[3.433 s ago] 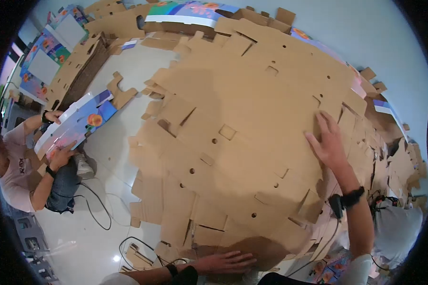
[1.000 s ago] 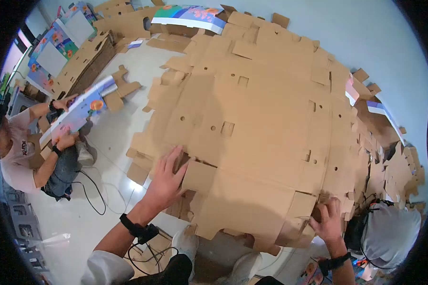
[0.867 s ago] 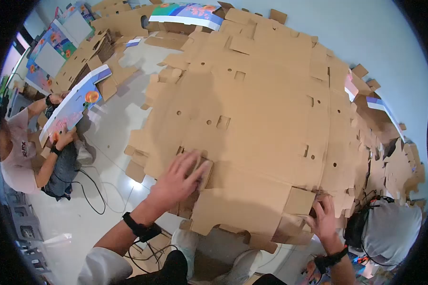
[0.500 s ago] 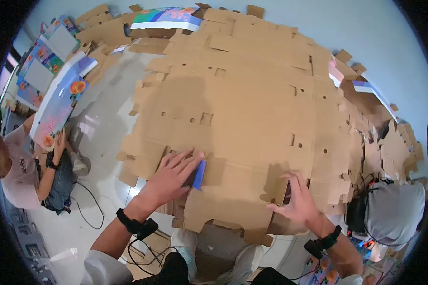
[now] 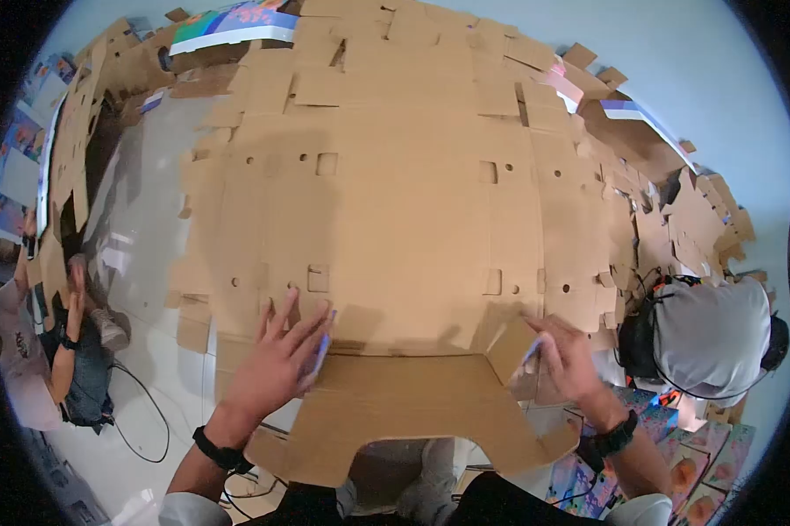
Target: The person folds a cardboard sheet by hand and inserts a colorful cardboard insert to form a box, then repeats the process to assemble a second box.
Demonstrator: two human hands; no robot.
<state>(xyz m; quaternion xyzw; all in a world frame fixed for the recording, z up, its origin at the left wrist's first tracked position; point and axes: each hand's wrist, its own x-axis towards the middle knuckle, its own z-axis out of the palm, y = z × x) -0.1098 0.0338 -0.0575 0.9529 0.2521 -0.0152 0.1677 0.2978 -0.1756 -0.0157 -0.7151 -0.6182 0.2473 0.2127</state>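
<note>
A large brown cardboard sheet point(image 5: 395, 219), with punched holes and slots, lies flat in front of me. Its near panel point(image 5: 395, 390) is creased along a fold line and has a wide notch cut in its front edge. My left hand point(image 5: 277, 359) has its fingers stretched out, pressed against a raised flap point(image 5: 322, 346) with a bluish printed side at the panel's left end. At the right end, my right hand point(image 5: 566, 355) curls its fingers and thumb around another upright flap point(image 5: 507, 346).
A co-worker point(image 5: 40, 342) at the left handles a cardboard piece point(image 5: 57, 193). Another person in a grey top point(image 5: 711, 337) is at the right, near printed boxes point(image 5: 702, 465). More cardboard point(image 5: 667, 219) is piled beyond, and a black cable point(image 5: 163, 421) trails over the floor.
The near panel and its side flaps have been folded up along the crease. My view has shifted, and the co-worker's printed carton has turned to show its brown side.
</note>
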